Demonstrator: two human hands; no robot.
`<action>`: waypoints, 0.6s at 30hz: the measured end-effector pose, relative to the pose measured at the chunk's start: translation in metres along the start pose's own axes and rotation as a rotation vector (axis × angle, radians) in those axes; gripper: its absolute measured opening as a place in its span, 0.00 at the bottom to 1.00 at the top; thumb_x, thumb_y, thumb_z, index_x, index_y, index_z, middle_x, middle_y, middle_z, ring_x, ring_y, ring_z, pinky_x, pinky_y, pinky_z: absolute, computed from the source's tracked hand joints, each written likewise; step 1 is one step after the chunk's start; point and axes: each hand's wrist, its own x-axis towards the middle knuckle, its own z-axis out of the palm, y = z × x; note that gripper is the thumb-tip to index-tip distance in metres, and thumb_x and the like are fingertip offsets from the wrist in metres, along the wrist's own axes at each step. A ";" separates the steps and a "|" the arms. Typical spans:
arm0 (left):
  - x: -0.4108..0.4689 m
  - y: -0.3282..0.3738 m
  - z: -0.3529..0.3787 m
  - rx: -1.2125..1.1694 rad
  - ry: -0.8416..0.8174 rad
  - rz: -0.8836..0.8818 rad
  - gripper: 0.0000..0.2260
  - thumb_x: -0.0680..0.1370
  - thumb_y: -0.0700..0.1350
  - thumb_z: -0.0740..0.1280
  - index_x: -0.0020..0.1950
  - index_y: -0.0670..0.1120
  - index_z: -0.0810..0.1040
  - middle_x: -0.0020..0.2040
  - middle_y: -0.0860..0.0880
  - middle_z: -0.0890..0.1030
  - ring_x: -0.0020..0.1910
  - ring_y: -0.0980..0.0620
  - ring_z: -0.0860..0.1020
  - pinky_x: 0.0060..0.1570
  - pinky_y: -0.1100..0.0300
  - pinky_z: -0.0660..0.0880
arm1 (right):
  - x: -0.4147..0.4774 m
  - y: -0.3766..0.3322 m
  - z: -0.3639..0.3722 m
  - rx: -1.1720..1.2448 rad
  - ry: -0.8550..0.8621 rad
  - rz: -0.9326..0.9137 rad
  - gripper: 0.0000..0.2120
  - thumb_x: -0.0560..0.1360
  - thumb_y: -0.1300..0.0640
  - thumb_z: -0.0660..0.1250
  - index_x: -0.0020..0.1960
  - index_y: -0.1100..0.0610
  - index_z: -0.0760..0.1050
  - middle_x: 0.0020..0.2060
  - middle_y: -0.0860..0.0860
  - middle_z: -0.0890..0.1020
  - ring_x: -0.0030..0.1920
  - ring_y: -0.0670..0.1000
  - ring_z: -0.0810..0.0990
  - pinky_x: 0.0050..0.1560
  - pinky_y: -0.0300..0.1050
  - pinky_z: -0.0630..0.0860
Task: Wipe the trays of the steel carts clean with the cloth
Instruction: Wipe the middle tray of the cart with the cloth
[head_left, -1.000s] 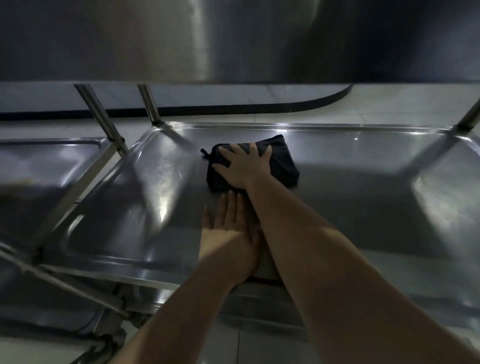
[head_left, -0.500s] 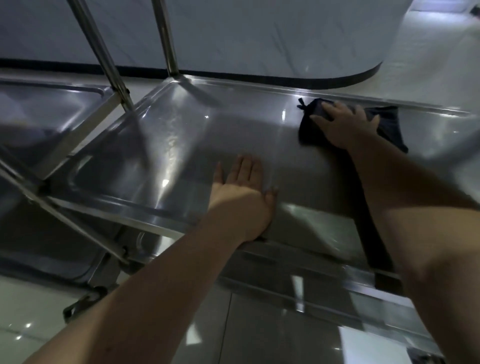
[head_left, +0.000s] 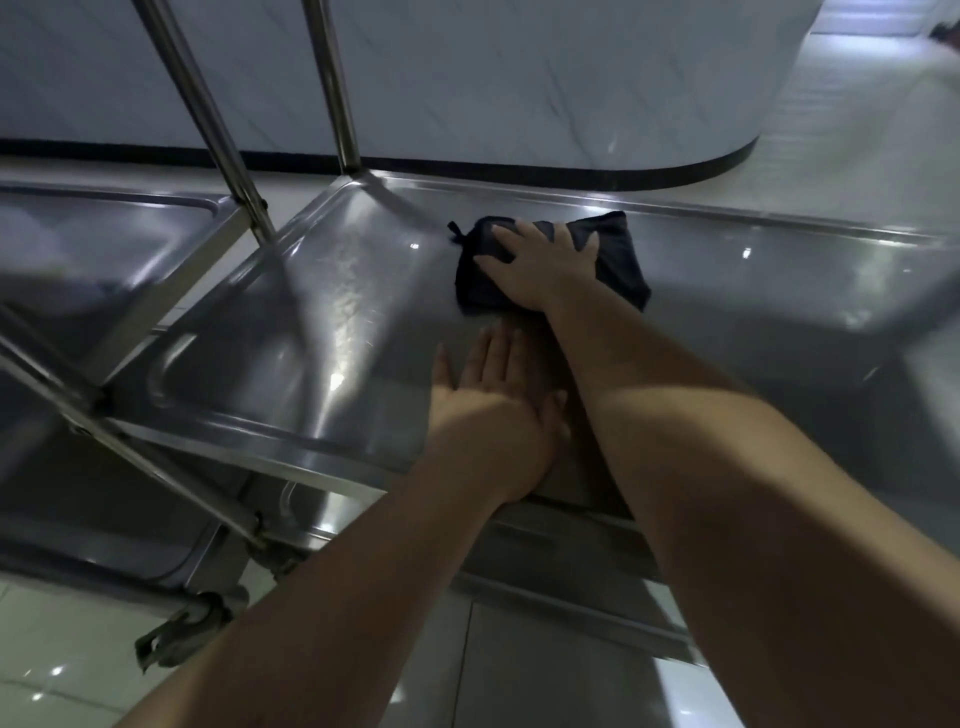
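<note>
Steel tray (head_left: 311, 338), cloth (head_left: 621, 260) near far rim (head_left: 675, 207)

Steel cart tray (head_left: 322, 312): shallow, raised rim, rounded corners, glare spots across the surface. Lying directly on it:
- a folded dark cloth (head_left: 621, 249), near the far rim
- the left hand (head_left: 493, 415), palm down, fingers straight, nearer the front rim

A second tray (head_left: 104, 244) stands just beside it on the left. A pale tiled floor (head_left: 67, 654) lies beneath both.
</note>
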 end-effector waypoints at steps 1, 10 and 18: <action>0.000 0.001 0.000 0.004 -0.003 -0.009 0.31 0.82 0.59 0.42 0.80 0.46 0.43 0.81 0.48 0.43 0.79 0.52 0.41 0.74 0.40 0.39 | -0.004 0.007 -0.001 -0.006 0.005 0.003 0.33 0.76 0.28 0.45 0.78 0.39 0.51 0.79 0.45 0.52 0.78 0.59 0.46 0.71 0.72 0.40; -0.004 0.008 -0.009 -0.020 -0.052 -0.061 0.31 0.82 0.59 0.46 0.81 0.45 0.45 0.81 0.49 0.46 0.79 0.53 0.43 0.75 0.43 0.37 | -0.090 0.050 0.005 -0.019 0.041 0.083 0.30 0.77 0.31 0.45 0.77 0.37 0.51 0.79 0.43 0.52 0.78 0.59 0.47 0.71 0.73 0.41; -0.011 0.009 -0.007 -0.019 -0.025 -0.058 0.30 0.82 0.58 0.49 0.80 0.46 0.49 0.81 0.49 0.49 0.79 0.52 0.45 0.75 0.42 0.39 | -0.180 0.072 0.000 0.006 -0.027 0.235 0.31 0.76 0.28 0.43 0.77 0.35 0.47 0.79 0.40 0.49 0.79 0.56 0.43 0.72 0.70 0.38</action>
